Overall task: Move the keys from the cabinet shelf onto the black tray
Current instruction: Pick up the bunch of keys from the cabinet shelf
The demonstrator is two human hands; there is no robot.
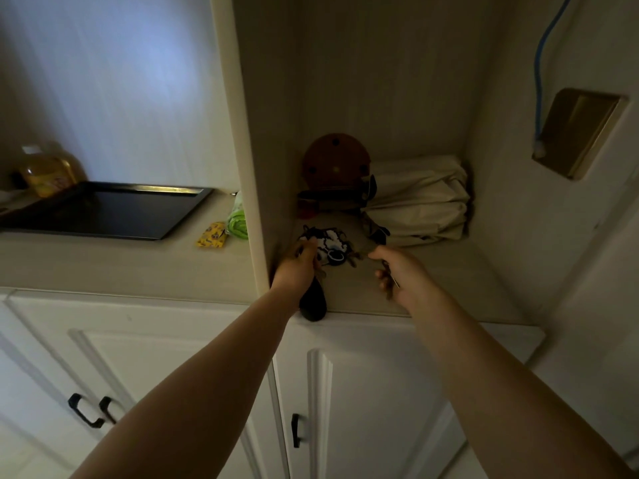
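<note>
Left hand (pixel 298 267): reaches into the cabinet shelf (pixel 442 271) at its left wall; fingers closed around a bunch, with a dark fob (pixel 313 304) hanging below the palm over the shelf edge.
Right hand (pixel 397 271): fingers curled round a thin metal piece, probably a key; what else it holds I cannot tell in the dim light.
Keys (pixel 328 245): a tangle with a black-and-white tag and a dark ring lies on the shelf between the two hands, touching the left fingertips.
Grip reasoning: judged, both hands gather the loose cluster from either side so it lifts as one lot.
Black tray (pixel 103 210): sits on the table, well to the left of the left fingers, beyond the cabinet's side panel; no keys on it.
Behind the fingers: folded cream cloth (pixel 425 198) and a round brown object (pixel 333 160).
Stage: pickup under way, transfer not yet made.
</note>
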